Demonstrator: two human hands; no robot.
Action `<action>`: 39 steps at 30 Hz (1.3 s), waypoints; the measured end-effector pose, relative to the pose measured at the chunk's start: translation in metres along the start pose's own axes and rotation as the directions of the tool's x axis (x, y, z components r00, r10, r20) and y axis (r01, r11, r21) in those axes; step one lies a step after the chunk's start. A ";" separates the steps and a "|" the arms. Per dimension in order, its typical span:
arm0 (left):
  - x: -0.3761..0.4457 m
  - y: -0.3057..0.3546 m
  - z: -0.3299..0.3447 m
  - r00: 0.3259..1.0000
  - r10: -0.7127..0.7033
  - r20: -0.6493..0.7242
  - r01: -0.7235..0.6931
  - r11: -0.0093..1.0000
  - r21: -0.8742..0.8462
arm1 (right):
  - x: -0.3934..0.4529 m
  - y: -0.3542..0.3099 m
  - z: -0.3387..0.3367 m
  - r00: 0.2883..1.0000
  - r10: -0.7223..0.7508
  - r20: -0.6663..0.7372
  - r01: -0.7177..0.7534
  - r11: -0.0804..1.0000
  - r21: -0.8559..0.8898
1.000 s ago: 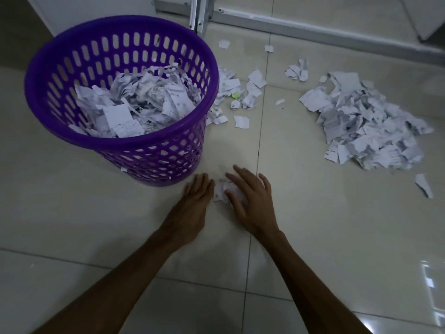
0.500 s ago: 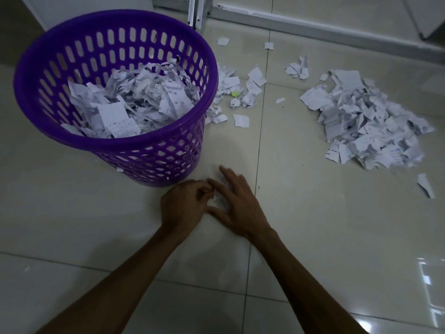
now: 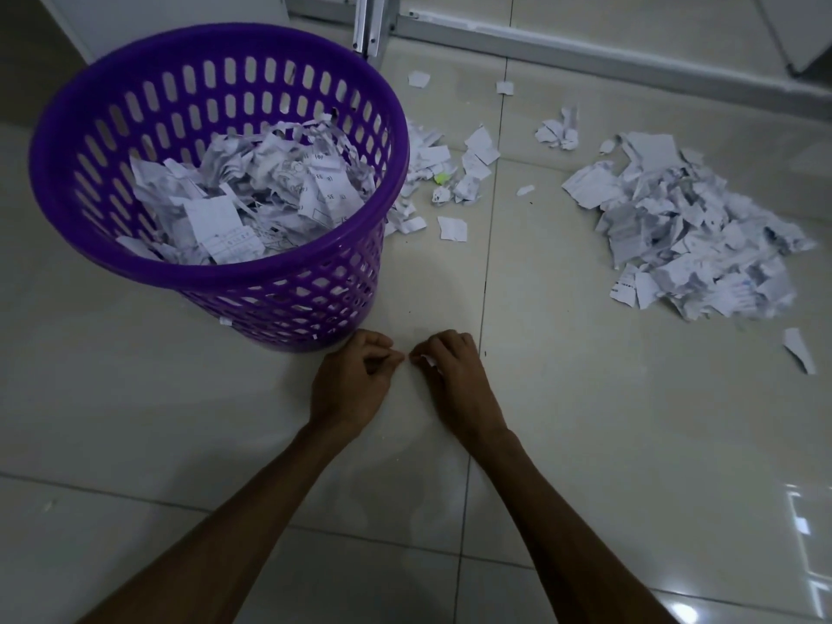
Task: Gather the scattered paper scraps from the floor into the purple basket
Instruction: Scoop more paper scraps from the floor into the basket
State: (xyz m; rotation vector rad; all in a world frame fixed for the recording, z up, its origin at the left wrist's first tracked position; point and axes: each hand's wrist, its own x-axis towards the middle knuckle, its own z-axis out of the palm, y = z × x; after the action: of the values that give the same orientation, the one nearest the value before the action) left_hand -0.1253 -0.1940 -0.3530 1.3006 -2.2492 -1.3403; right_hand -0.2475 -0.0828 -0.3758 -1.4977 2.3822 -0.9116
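Note:
The purple basket (image 3: pixel 216 272) stands on the tiled floor at the upper left, partly filled with torn white paper scraps (image 3: pixel 252 200). Just in front of its base, my left hand (image 3: pixel 351 385) and my right hand (image 3: pixel 454 376) sit side by side with fingers curled. A bit of white paper scrap (image 3: pixel 430 361) shows inside my right hand's curled fingers. What my left hand holds is hidden. A large pile of scraps (image 3: pixel 693 227) lies on the floor to the right. A smaller scatter of scraps (image 3: pixel 450 173) lies beside the basket.
A metal frame leg (image 3: pixel 367 24) and a floor rail (image 3: pixel 585 47) run along the far edge. A single scrap (image 3: pixel 799 349) lies at the right. A small yellow-green bit (image 3: pixel 441 177) sits among the scatter. A white panel (image 3: pixel 157 11) stands behind the basket.
Both hands were flat on the floor around a small clump of scraps. They have curled their fingers closed over it, and the clump no longer lies on the floor.

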 end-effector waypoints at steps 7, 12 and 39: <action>0.003 0.028 0.003 0.987 -0.011 0.162 0.009 1.000 0.014 | 0.011 -0.006 -0.014 0.899 0.366 -0.241 -0.296 0.912 0.283; -0.006 0.071 0.002 0.971 0.200 0.134 -0.188 0.978 -0.092 | 0.034 -0.008 -0.050 0.373 0.927 -0.028 -0.379 0.180 0.908; 0.027 0.113 -0.208 0.865 0.381 -0.327 -0.343 0.924 0.167 | 0.184 -0.205 -0.121 0.981 0.174 -0.084 -0.087 0.784 0.614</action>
State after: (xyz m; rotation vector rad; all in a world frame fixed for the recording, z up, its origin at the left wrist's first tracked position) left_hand -0.0875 -0.3178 -0.1530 0.9807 -2.1836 -0.7945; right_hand -0.2357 -0.2560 -0.1293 -1.0234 1.9362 -1.5929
